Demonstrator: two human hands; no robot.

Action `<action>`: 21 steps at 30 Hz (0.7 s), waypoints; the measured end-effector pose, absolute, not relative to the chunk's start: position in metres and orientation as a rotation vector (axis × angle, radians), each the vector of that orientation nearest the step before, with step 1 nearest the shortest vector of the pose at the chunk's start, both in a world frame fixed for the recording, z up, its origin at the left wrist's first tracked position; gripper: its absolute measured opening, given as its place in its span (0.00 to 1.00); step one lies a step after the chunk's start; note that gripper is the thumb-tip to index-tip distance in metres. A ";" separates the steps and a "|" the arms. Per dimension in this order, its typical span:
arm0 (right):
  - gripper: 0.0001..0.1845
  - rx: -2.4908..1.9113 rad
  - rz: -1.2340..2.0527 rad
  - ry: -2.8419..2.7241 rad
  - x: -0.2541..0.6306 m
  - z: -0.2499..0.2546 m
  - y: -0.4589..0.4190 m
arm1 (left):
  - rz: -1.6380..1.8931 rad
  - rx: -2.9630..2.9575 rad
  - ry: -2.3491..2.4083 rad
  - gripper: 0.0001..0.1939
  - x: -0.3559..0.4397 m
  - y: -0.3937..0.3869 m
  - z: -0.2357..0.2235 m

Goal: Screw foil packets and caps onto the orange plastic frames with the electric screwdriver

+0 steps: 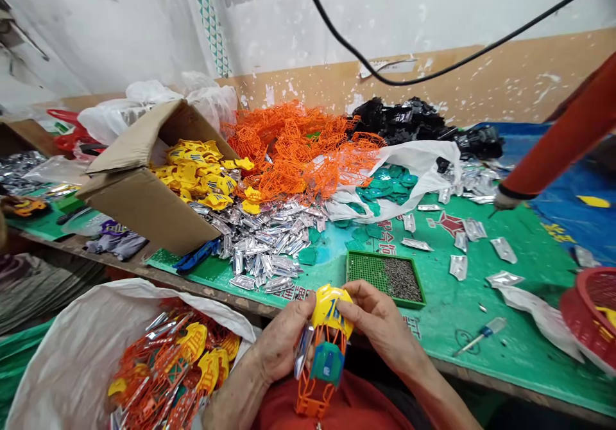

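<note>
Close to my body I hold a toy car body: an orange lattice frame with a yellow hood, a teal window piece and a silver strip along its left side. My left hand is closed around its left side, the thumb by the yellow hood. From the right, my right hand grips the hood between thumb and fingers. Just beyond the hands, a green tray holds many small dark screws on its right side. The undersides of both hands' grips are hidden.
A cardboard box spills yellow parts beside silver pieces. Behind lie orange frames, black parts and teal pieces in white plastic. A red screwdriver hangs at right. A white sack holds car bodies at lower left.
</note>
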State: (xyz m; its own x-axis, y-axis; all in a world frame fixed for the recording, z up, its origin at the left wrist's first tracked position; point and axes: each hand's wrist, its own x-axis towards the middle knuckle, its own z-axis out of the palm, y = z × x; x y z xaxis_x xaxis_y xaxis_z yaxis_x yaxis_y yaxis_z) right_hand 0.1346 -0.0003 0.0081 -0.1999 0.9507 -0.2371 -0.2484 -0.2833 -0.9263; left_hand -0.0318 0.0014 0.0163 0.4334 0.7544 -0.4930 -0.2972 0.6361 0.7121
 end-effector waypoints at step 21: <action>0.27 -1.499 -0.093 -1.041 0.245 0.049 0.002 | 0.725 0.476 0.891 0.16 -0.024 0.005 0.023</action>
